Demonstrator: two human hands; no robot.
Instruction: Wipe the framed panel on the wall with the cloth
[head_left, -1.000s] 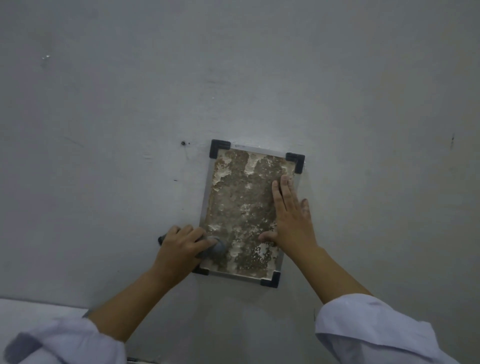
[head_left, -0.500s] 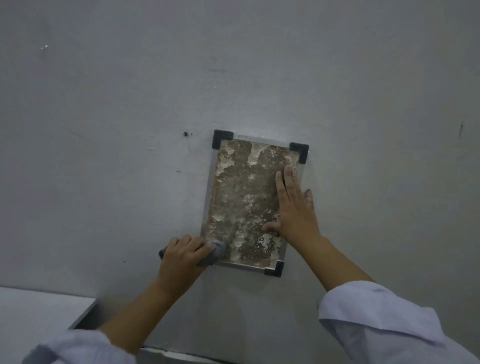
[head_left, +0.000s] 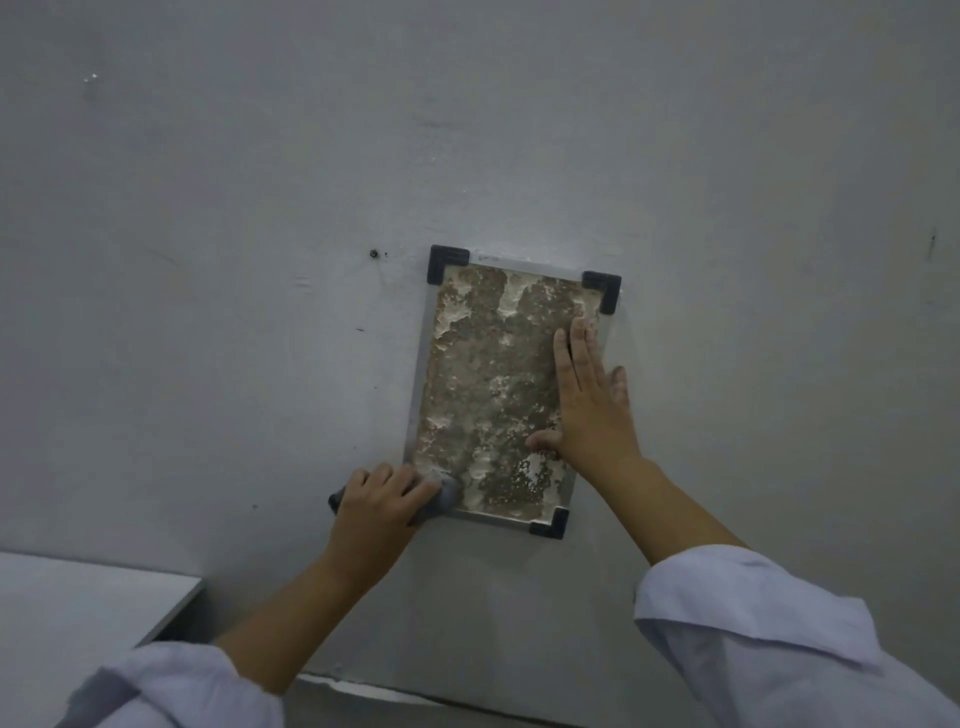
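The framed panel (head_left: 488, 374) hangs on the grey wall, a metal-edged rectangle with black corner caps and a blotchy brown and white surface. My left hand (head_left: 382, 501) grips a bunched dark grey cloth (head_left: 444, 496) and holds it against the panel's lower left corner, hiding that corner cap. My right hand (head_left: 592, 400) lies flat on the right side of the panel, fingers straight and pointing up, thumb out to the left.
A small screw hole (head_left: 374, 254) marks the wall left of the panel's top. A white ledge or tabletop (head_left: 78, 608) juts in at the lower left. My white sleeves fill the bottom corners of the view.
The view has tilted up a little, so the panel sits lower-left relative to before. My left hand with the cloth stays at the lower left corner, and the right hand stays flat on the panel.
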